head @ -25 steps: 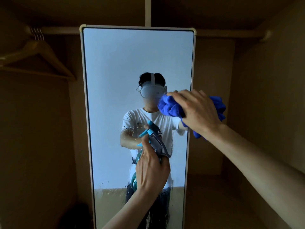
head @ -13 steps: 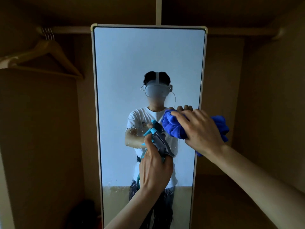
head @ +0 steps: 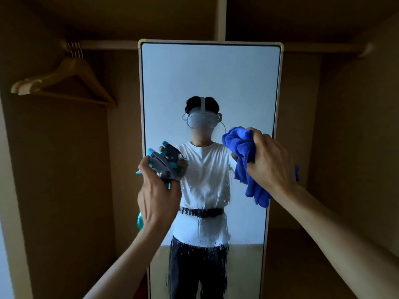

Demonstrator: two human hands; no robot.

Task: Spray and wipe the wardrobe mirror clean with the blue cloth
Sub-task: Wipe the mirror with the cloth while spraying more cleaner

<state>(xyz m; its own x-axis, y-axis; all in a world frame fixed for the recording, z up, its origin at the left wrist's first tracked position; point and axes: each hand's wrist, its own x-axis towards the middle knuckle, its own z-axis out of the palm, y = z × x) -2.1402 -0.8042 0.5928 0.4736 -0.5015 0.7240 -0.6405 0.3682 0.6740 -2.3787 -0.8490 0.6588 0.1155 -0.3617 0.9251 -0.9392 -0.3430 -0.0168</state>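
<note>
A tall white-framed mirror (head: 210,78) stands in the middle of the wardrobe, its lower half streaked with wet droplets and runs. My left hand (head: 157,199) grips a spray bottle (head: 165,167) with a grey and teal head, held at the mirror's left edge with its nozzle toward the glass. My right hand (head: 269,162) holds the bunched blue cloth (head: 241,152) in front of the mirror's right side at shoulder height; whether it touches the glass is unclear. The mirror reflects a person holding both things.
Several wooden hangers (head: 64,80) hang from the rail (head: 103,45) at the upper left. Brown wardrobe walls close in on both sides, with a vertical divider (head: 220,18) above the mirror. The wardrobe floor (head: 287,260) lies dark at the lower right.
The view has pulled back and shifted, so the mirror sits lower and further right. My left hand moved the spray bottle left to the mirror's edge. The cloth hand stays at the right side.
</note>
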